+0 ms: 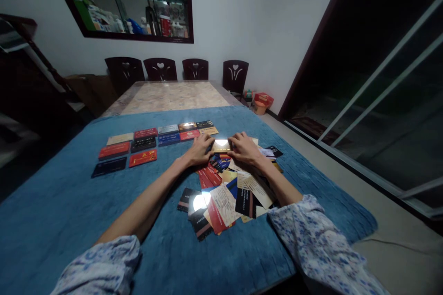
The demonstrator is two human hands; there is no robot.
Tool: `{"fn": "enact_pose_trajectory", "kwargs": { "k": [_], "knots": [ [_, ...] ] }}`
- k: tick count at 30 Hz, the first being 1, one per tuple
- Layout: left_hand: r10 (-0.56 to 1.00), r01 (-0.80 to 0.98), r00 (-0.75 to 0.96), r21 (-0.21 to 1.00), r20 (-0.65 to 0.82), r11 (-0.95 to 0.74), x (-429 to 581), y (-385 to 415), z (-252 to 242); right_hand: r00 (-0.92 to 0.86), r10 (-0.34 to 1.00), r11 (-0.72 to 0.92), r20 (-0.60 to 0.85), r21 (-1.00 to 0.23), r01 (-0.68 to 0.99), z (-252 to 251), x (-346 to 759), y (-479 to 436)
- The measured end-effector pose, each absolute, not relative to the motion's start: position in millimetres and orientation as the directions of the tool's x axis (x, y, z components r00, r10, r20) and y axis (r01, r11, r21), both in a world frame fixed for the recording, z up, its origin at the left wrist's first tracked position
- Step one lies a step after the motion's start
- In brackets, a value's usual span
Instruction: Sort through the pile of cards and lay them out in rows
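A shiny gold card (222, 146) lies between my two hands, at the far edge of a loose heap of cards. My left hand (200, 150) grips its left end, fingers bent inward. On its right end, my right hand (244, 148) closes in the same way. Whether there is one card or a small stack between them I cannot tell. Below my hands spread the mixed cards: red cards (209, 176), a red and white card (223, 207), a black card (245, 202) and several others, overlapping at all angles. My right forearm hides part of the heap.
To the left stand neat stacks of cards in rows, among them a red stack (114, 150), a dark blue one (109, 167) and a blue one (169, 138). A blue cloth (166, 221) covers the near table. Dark chairs (161, 70) line the far wall.
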State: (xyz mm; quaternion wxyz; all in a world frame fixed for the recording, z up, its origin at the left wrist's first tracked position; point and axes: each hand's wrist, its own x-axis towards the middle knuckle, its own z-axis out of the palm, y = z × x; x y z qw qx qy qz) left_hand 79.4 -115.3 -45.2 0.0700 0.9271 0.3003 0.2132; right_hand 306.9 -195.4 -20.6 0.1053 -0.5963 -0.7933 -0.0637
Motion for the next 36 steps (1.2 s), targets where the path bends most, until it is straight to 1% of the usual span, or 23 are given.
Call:
{"fn": "enact_pose_trajectory", "kwargs": {
  "k": [8, 14, 25, 29, 36],
  "knots": [
    [0.608, 0.552, 0.738, 0.258, 0.292, -0.793, 74, -118, -37, -0.312, 0.945, 0.312, 0.102, 0.017, 0.950, -3, 306, -190],
    [0.619, 0.568, 0.736, 0.248, 0.273, -0.785, 63, -116, -31, -0.374, 0.926, 0.374, 0.050, 0.008, 0.927, 8, 300, -183],
    [0.651, 0.618, 0.703, 0.206, 0.287, -0.759, 40, -101, -22, -0.442, 0.896, 0.439, 0.046, 0.060, 0.897, 16, 279, -151],
    [0.674, 0.647, 0.691, 0.191, 0.261, -0.738, 31, -94, -16, -0.455, 0.890, 0.453, 0.030, 0.063, 0.890, 24, 269, -138],
    [0.729, 0.714, 0.647, 0.156, 0.224, -0.682, 17, -79, -5, -0.482, 0.875, 0.480, 0.045, 0.057, 0.876, 31, 253, -114]
  ]
}}
